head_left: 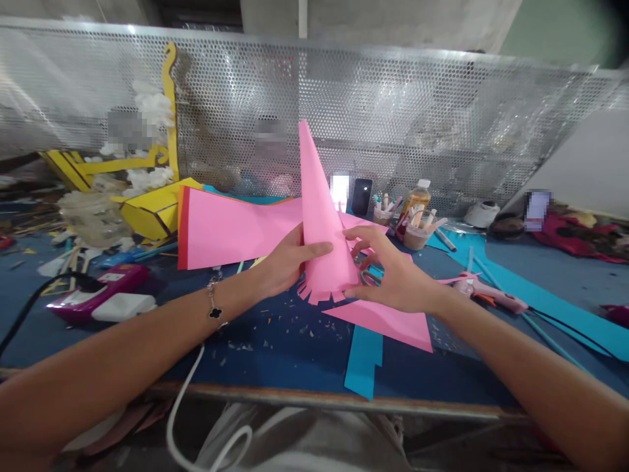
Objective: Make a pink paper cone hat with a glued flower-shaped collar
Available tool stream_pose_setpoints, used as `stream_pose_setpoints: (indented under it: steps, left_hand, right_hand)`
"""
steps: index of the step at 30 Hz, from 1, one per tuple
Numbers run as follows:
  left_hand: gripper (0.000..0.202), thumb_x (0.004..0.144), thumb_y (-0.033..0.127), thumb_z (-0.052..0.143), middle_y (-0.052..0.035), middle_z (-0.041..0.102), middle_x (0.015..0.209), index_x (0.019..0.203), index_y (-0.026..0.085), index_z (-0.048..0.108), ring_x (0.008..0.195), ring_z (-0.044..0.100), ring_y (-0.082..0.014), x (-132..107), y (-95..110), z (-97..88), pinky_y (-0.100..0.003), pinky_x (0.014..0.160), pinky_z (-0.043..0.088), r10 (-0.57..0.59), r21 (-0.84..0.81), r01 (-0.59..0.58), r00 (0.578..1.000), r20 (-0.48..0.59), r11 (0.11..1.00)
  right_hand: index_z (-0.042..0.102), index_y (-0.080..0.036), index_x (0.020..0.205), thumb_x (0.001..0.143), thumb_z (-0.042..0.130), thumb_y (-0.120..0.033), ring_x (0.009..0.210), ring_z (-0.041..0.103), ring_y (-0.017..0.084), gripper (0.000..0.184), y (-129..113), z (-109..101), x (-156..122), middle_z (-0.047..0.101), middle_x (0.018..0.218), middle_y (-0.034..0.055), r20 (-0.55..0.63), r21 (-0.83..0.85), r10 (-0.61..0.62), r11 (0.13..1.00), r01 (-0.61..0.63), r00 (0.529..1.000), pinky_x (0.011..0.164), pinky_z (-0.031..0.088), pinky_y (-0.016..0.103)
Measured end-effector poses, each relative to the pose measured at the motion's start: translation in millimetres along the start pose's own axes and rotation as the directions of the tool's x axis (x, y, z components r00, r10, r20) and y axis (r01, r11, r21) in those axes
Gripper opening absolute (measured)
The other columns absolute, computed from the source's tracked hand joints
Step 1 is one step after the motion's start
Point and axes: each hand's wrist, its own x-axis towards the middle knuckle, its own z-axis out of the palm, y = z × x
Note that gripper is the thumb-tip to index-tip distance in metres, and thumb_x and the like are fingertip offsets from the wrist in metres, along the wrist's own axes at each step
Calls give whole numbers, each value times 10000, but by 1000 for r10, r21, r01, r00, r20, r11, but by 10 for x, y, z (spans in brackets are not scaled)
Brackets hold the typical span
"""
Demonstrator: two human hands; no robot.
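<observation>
A pink paper cone (319, 210) stands upright in front of me, its tip pointing up and its lower edge cut into a fringe of small tabs. My left hand (289, 259) grips the cone's left side, with the thumb lying across the front. On the other side, my right hand (388, 269) has its fingers curved and apart, the fingertips touching the cone's right edge and fringe. Behind the cone lies a large pink paper sheet (236, 229) over orange and red ones. Scissors (369, 278) show partly behind my right fingers.
A pink glue gun (491, 292) lies at right near blue paper (565, 308). Cups of markers (417, 229) and a bottle (417, 196) stand behind. At left are a purple power strip (105, 288) and yellow cardboard pieces (152, 210). Paper scraps dot the blue table (275, 360).
</observation>
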Motion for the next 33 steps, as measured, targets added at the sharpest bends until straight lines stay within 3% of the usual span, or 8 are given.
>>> stream_pose_setpoints:
  steps: [3, 7, 12, 18, 27, 33]
  left_hand:
    - [349, 776, 232, 823, -111, 734, 1064, 1094, 161, 699, 995, 678, -301, 8, 18, -16, -473, 935, 526, -14, -35, 13, 999, -38, 999]
    - [309, 753, 178, 787, -102, 737, 1003, 1049, 152, 703, 962, 679, -303, 17, 46, -2, -476, 929, 517, -16, -59, 14, 999, -36, 998]
    - [339, 708, 161, 786, -80, 731, 980, 1034, 169, 693, 940, 668, -278, 1, 56, 36, -446, 898, 524, -40, -62, 39, 999, -21, 997]
    - [402, 691, 152, 807, -83, 722, 1044, 1063, 187, 659, 986, 657, -282, -45, 25, 65, -446, 898, 518, -122, -79, 121, 993, -1, 989]
    - [519, 689, 233, 901, -99, 706, 1068, 1123, 166, 624, 975, 665, -263, -69, -11, 105, -416, 866, 530, -135, 7, 134, 989, 58, 991]
    - [457, 705, 210, 863, -83, 711, 1034, 1098, 167, 634, 900, 663, -233, -26, -12, 60, -390, 822, 547, -112, -50, 109, 993, -49, 993]
  right_hand:
    - [390, -333, 1506, 783, 864, -417, 1240, 566, 318, 869, -28, -22, 5, 430, 1497, 138, 47, -71, -82, 994, 85, 995, 914, 623, 496]
    - [433, -308, 1480, 826, 835, -365, 1270, 577, 327, 770, -49, -25, 14, 492, 1477, 146, 31, -142, -106, 984, 109, 994, 1006, 575, 540]
    - [553, -260, 1395, 819, 850, -469, 1246, 623, 317, 681, 9, -29, 22, 628, 1366, 135, 33, -183, -199, 962, 201, 979, 1055, 550, 523]
    - [699, -224, 1216, 839, 832, -453, 1081, 714, 265, 461, 51, -61, 42, 727, 1153, 116, -12, -166, -337, 929, 331, 941, 975, 597, 432]
    - [719, -173, 1138, 883, 804, -395, 988, 722, 238, 349, 11, -10, 44, 733, 1082, 126, -30, -228, -419, 887, 402, 907, 865, 610, 365]
    - [675, -179, 1248, 889, 798, -402, 1101, 694, 255, 441, -29, -39, 32, 711, 1170, 148, -11, -216, -413, 890, 401, 911, 976, 580, 405]
